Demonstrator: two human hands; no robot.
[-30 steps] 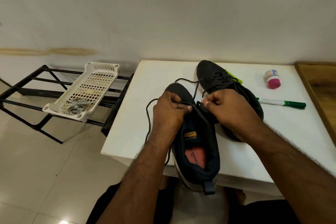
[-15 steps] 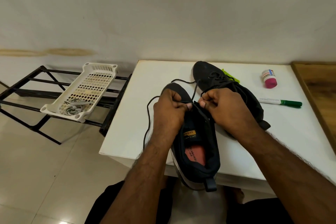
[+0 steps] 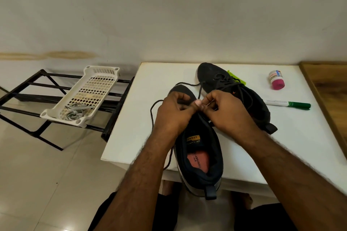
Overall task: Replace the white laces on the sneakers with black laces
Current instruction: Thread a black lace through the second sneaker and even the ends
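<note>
A dark sneaker (image 3: 201, 157) lies on the white table (image 3: 142, 127), heel toward me and hanging over the front edge. My left hand (image 3: 174, 112) and my right hand (image 3: 225, 112) meet over its tongue, fingertips together, pinching the black lace (image 3: 153, 118). That lace loops out to the left and also runs forward toward the toe. A second dark sneaker (image 3: 234, 90), laced in black, lies behind my right hand. The eyelets under my hands are hidden.
A white slotted basket (image 3: 84, 92) holding pale laces (image 3: 75, 111) sits on a black metal rack (image 3: 28, 88) to the left. A green marker (image 3: 289, 104), a small pink-capped bottle (image 3: 276, 79) and a lime-green scrap (image 3: 236, 77) lie on the table. A wooden surface (image 3: 328, 88) adjoins the right edge.
Both hands have shifted slightly forward toward the toe and drawn closer, fingertips now touching over the tongue. The sneakers have stayed put.
</note>
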